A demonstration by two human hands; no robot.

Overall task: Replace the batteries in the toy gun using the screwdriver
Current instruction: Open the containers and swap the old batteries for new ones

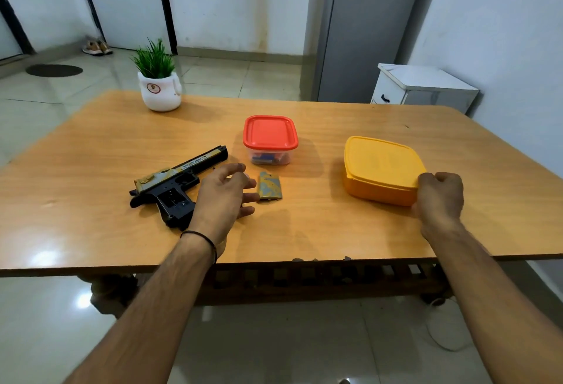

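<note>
Looking down through the head view onto a wooden table (91, 152), cut off at the left and right edges. Finding the toy gun (179, 176) flat on its side left of centre, muzzle toward the far right, grip toward the near edge. Noting the grip's side uncovered, dark inside, contents too small to make out, and the area below the barrel partly hidden behind the left hand (222, 197). Seeing that hand low over the table just right of the gun, fingers apart and loosely bent, clamped on nothing visible; cannot tell whether touching the wood. Spotting the battery cover (269, 190), yellow and grey, flat on the table just beyond those fingertips. Placing the right hand (438, 197) at the near right corner of the yellow box (380, 167), lid on, fingers curled together against the rim, fingertips hidden behind the knuckles. Picking out, farther back between gun and box, a clear tub with a red lid (270, 133), holding small blue items too blurred to name. Marking a potted plant (160, 91) at the far left.
</note>
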